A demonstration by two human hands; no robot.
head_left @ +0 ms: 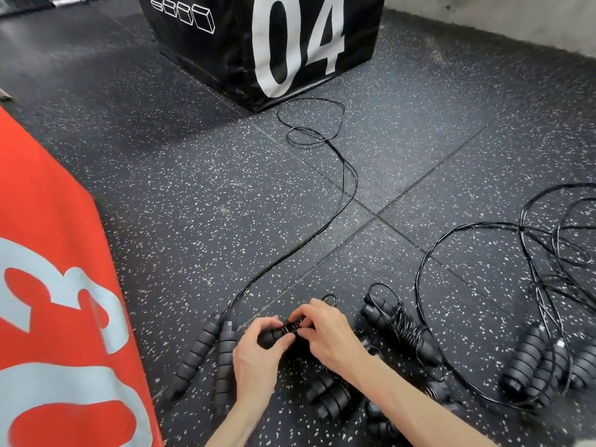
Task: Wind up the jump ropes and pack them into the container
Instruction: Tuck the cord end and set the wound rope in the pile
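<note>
My left hand grips the black ridged handles of a jump rope low in the middle of the view. My right hand pinches the thin black cord coiled around those handles. To the left lies another rope's pair of handles, its cord trailing away toward the black box. A wound rope lies just right of my hands. More wound handles lie under my right forearm. At the right, several unwound ropes lie tangled. No container is plainly visible.
A red padded box with a pale numeral stands close on the left. A black box marked 04 stands at the back. Speckled rubber floor tiles cover the ground, and a grey wall runs along the far right.
</note>
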